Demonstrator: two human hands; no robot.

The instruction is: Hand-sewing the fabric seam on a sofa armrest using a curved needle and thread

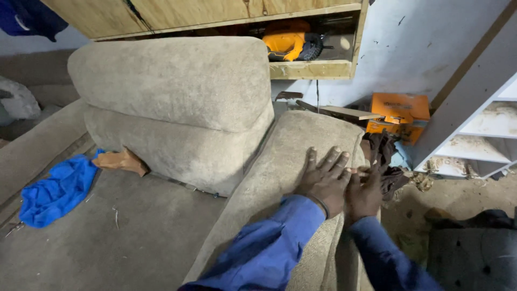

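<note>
My left hand point(323, 178) lies flat, fingers spread, on top of the beige sofa armrest point(301, 134). My right hand point(365, 191) presses against the armrest's outer edge just beside it, fingers touching the left hand's fingertips. Both arms wear blue sleeves. Neither hand holds an object. Two large beige back cushions point(172, 102) are stacked to the left of the armrest. The bare sofa seat point(124, 231) lies below them.
A blue cloth point(56, 191) and a brown rag point(123, 160) lie on the seat. A dark cloth point(385, 161) hangs off the armrest's far side. An orange power tool point(288, 40) sits on a wooden shelf; an orange box point(401, 113) and white shelving point(484, 129) stand at right.
</note>
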